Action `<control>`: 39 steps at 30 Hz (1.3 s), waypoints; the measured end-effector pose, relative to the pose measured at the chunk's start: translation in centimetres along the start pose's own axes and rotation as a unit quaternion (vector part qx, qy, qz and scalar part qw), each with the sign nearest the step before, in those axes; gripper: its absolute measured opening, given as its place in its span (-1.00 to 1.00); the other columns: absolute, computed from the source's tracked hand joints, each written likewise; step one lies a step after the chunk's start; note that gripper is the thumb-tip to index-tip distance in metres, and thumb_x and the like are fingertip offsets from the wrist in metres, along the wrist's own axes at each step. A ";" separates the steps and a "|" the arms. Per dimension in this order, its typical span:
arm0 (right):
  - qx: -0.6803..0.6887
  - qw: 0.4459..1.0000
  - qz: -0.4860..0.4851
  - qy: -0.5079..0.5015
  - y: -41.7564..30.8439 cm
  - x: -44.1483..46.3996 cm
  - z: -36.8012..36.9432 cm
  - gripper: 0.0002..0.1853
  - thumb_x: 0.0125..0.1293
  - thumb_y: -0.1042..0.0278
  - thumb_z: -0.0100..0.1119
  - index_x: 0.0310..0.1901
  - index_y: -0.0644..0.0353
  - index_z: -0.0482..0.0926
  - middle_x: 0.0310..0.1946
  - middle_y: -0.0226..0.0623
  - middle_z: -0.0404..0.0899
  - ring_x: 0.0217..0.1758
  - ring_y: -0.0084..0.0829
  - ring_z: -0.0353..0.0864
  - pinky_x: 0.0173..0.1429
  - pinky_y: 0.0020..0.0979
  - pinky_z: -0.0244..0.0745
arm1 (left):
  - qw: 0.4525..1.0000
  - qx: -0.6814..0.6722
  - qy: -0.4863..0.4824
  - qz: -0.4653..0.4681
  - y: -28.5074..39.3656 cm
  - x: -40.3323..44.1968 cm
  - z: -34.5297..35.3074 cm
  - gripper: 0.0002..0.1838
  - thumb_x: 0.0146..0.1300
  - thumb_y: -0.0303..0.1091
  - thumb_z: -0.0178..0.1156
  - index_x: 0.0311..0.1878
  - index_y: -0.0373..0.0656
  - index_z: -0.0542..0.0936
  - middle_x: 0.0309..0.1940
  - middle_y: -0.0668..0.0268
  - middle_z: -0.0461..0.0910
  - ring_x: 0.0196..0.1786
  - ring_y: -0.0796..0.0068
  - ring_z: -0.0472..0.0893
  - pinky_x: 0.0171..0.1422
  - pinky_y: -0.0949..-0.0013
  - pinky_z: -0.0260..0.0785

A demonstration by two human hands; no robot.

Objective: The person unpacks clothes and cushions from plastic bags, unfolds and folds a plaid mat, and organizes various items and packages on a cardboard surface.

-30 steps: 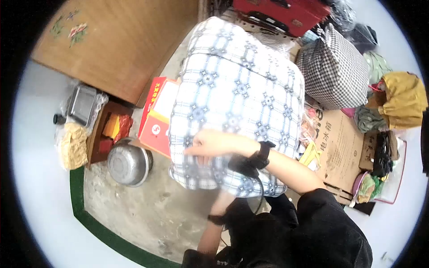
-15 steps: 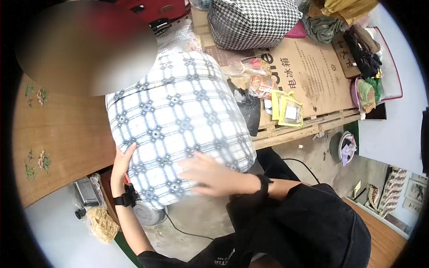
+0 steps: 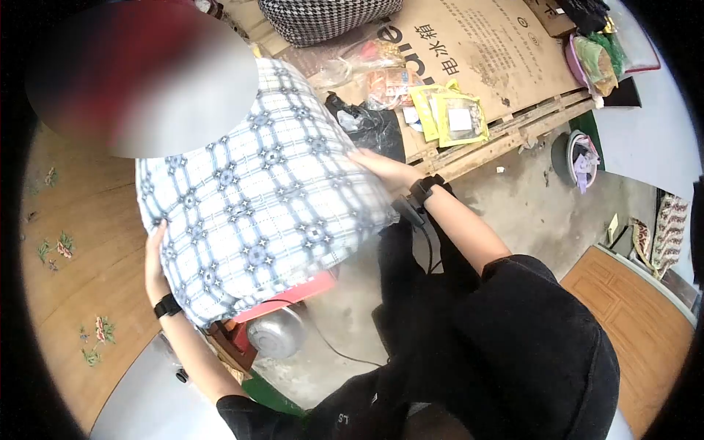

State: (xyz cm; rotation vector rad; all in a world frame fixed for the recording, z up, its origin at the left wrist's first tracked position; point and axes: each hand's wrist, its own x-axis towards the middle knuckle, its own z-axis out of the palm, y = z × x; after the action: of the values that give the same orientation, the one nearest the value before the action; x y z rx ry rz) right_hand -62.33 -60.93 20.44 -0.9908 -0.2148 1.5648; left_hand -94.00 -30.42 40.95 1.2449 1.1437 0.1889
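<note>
A big, puffy pillow (image 3: 257,198) in white and blue plaid spans the middle of the head view. My left hand (image 3: 155,268) grips its left edge, thumb on top and the fingers hidden underneath. On the opposite edge my right hand (image 3: 385,170) holds the pillow from the side, its fingertips partly out of sight. The pillow bulges between both hands, over a red item (image 3: 301,290) and a round metal pot (image 3: 277,334). A blurred patch covers its far left corner.
Flower-patterned brown wood (image 3: 81,249) lies at left. Beyond the pillow, a cardboard sheet (image 3: 484,51) on a wooden pallet (image 3: 513,136) bears yellow packets (image 3: 460,117), a black plastic bag (image 3: 367,128) and a houndstooth bag (image 3: 323,18). A bin (image 3: 576,161) stands on the floor.
My right hand has gone from lying on the pillow's front face to its right edge. The view has shifted, and more of the red item below shows.
</note>
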 end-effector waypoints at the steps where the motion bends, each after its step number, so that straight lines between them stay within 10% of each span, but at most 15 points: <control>1: 0.007 1.000 -0.003 0.003 -1.3 -0.4 0.3 -0.05 0.18 -0.15 0.05 0.31 0.39 -0.18 0.28 -0.03 0.03 0.27 -0.37 0.18 0.26 -0.44 0.17 | 0.999 0.001 0.043 -0.015 -1.2 -0.6 1.7 -0.37 0.16 -0.05 0.10 0.13 -0.38 0.31 -0.05 0.14 0.47 -0.07 0.38 0.51 0.02 0.37 0.36; 6: -0.213 0.971 0.009 0.109 -2.7 1.3 0.0 0.08 0.08 -0.29 0.06 0.33 0.37 -0.26 0.31 0.06 -0.04 0.30 -0.29 0.15 0.29 -0.41 0.14 | 0.971 -0.209 -0.018 -0.110 -5.5 -0.5 3.6 -0.28 0.19 0.13 -0.03 0.20 -0.33 0.25 0.03 0.07 0.43 0.01 0.26 0.49 0.07 0.28 0.37; 15: -0.267 0.960 -0.014 0.076 -2.9 1.8 0.5 0.08 0.08 -0.40 -0.08 0.33 0.31 -0.30 0.34 0.10 -0.15 0.42 -0.14 -0.17 0.41 -0.16 -0.13 | 0.974 -0.161 -0.019 -0.155 -9.7 4.3 -2.6 -0.28 0.19 0.17 0.00 0.24 -0.18 0.20 0.06 0.21 0.41 -0.01 0.35 0.48 0.02 0.30 0.40; 18: -0.192 0.970 -0.127 0.077 -1.7 2.1 0.6 -0.12 0.17 -0.03 0.13 0.30 0.34 -0.12 0.21 0.00 0.19 0.27 -0.27 0.18 0.30 -0.38 0.08 | 0.973 -0.190 -0.005 -0.127 -7.7 1.1 1.5 -0.28 0.16 0.19 0.02 0.23 -0.16 0.22 0.04 0.22 0.41 -0.05 0.33 0.49 0.00 0.31 0.39; 25: -0.222 0.941 -0.214 0.136 -5.5 -3.8 3.5 -0.30 0.23 0.30 0.10 0.29 0.35 -0.02 0.21 -0.03 0.19 0.26 -0.31 0.18 0.29 -0.41 0.09 | 0.971 -0.236 -0.012 -0.032 -6.7 -1.8 5.5 -0.27 0.22 0.16 -0.07 0.28 -0.23 0.17 0.12 0.18 0.37 0.08 0.32 0.44 0.20 0.33 0.25; 31: -0.186 0.920 -0.313 0.147 -14.3 -11.7 3.7 -0.34 0.25 0.45 0.02 0.30 0.41 -0.06 0.25 -0.08 0.13 0.30 -0.37 0.12 0.32 -0.43 0.05 | 0.975 -0.214 -0.040 0.047 4.0 -3.4 10.8 -0.26 0.21 0.18 -0.07 0.26 -0.24 0.20 0.10 0.18 0.39 0.04 0.32 0.45 0.18 0.33 0.26; 39: -0.213 0.765 -0.574 0.200 -42.4 -11.2 -1.3 -0.56 0.26 0.38 -0.04 0.16 0.36 0.25 0.06 -0.23 0.38 0.11 -0.50 0.31 0.20 -0.47 0.18 | 0.963 -0.083 -0.139 0.215 35.4 4.9 19.1 -0.25 0.21 0.20 -0.07 0.24 -0.25 0.23 0.06 0.17 0.41 0.00 0.31 0.48 0.15 0.32 0.28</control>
State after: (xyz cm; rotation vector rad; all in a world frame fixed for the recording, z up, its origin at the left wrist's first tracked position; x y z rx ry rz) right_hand -31.54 -59.75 51.65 -1.1604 -0.7361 0.1489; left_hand -61.41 -25.90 64.57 1.3087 0.5931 0.4124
